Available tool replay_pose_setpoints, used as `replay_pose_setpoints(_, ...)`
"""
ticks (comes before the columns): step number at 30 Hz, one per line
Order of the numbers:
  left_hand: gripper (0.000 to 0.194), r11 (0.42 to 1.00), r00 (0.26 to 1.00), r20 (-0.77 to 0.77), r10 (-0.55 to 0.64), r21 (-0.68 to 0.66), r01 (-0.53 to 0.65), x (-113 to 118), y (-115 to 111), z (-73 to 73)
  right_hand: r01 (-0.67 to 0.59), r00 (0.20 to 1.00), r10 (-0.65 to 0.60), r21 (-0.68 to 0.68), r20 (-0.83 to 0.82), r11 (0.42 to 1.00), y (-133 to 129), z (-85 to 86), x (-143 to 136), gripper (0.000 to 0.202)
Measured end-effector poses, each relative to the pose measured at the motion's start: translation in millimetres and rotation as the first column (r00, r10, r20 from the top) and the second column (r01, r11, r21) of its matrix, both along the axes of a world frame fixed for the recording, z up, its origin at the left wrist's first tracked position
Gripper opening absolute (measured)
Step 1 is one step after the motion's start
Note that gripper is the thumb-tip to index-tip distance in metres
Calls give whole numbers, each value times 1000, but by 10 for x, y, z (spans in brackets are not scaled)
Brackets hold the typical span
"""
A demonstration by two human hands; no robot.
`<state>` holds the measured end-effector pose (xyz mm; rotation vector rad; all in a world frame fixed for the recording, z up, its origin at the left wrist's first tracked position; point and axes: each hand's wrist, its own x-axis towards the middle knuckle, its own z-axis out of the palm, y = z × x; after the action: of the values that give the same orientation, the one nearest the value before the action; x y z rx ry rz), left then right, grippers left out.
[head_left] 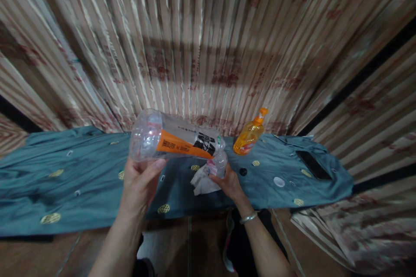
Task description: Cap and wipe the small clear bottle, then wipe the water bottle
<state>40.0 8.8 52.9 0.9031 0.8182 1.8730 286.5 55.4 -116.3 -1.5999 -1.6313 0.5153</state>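
My left hand [141, 181] is wrapped round the base end of a large clear plastic bottle [177, 136] with an orange and black label. That bottle lies almost level in the air, its neck pointing right and slightly down. My right hand [229, 181] grips a smaller clear plastic bottle [221, 162] with a pinkish label, just under the big bottle's neck. The two necks look close together; whether they touch I cannot tell. A crumpled white tissue [203, 181] is beside the small bottle, next to my right fingers.
A yellow-orange pump bottle [248, 136] stands behind my right hand on the teal patterned cloth [97, 173]. A black cap [242, 172], a whitish disc [278, 181] and a dark phone [313, 165] are to the right. A striped curtain [201, 52] hangs behind.
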Motion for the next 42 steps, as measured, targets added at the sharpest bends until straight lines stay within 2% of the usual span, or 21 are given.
replay_pose_setpoints(3, 80, 1000, 1000, -9, -11, 2, 11, 5, -9, 13, -19, 999, 17, -62, -34, 998, -4, 24, -1, 70)
replay_pose_setpoints(8, 84, 1000, 1000, -13, -21, 10, 21, 24, -15, 46, -31, 997, 28, -47, -74, 998, -10, 42, -8, 72)
replay_pose_setpoints(21, 74, 1000, 1000, 24, -18, 11, 18, 54, -16, 65, -51, 994, 42, -92, -99, 994, -8, 63, -1, 65)
replay_pose_setpoints(28, 78, 1000, 1000, 10, -19, 17, 19, 54, -25, 63, -61, 994, 53, -73, -100, 995, -10, 51, 6, 61)
replay_pose_setpoints(42, 57, 996, 999, 1, -47, 75, 47, 59, -8, 38, -42, 996, 36, -71, -83, 997, 3, 16, 5, 68)
